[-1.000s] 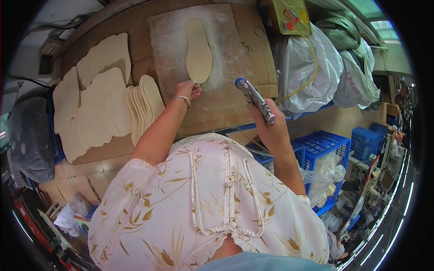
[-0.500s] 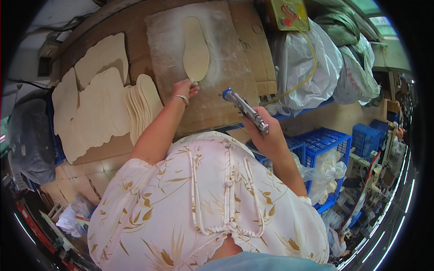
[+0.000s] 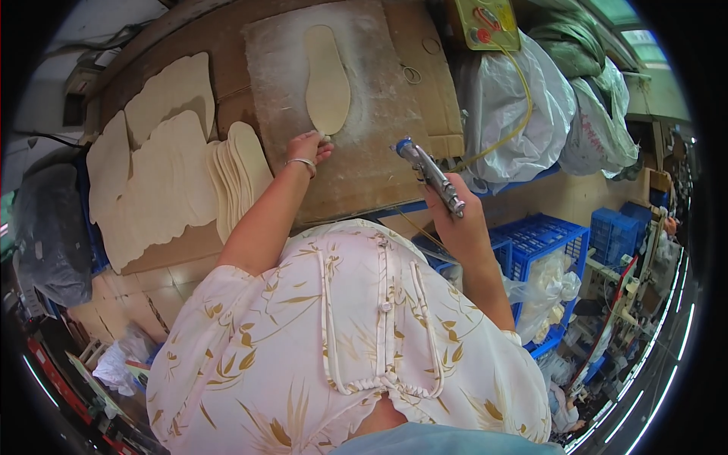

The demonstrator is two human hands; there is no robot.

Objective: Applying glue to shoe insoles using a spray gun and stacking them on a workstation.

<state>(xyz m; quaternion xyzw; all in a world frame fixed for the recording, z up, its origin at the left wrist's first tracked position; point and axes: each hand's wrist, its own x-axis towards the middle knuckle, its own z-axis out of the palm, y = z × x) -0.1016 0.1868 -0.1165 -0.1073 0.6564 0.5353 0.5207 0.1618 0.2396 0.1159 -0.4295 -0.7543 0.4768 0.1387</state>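
Note:
A cream, sole-shaped insole lies on a board dusted with white. My left hand, a bracelet at its wrist, is closed with its fingertips pinching the near end of the insole. In my right hand is a silver spray gun with a blue ring at its nozzle, held to the right of the board's near part and apart from the insole. Left of my left forearm several cut insoles lie overlapped in a fanned stack.
Larger cream sheets with wavy edges cover the table's left side. A yellow hose runs from a yellow tin at the back right. White plastic bags stand beside the table, with blue crates below on the right.
My right hand has moved right with the spray gun, away from the insole. My left hand stays at the insole's near end.

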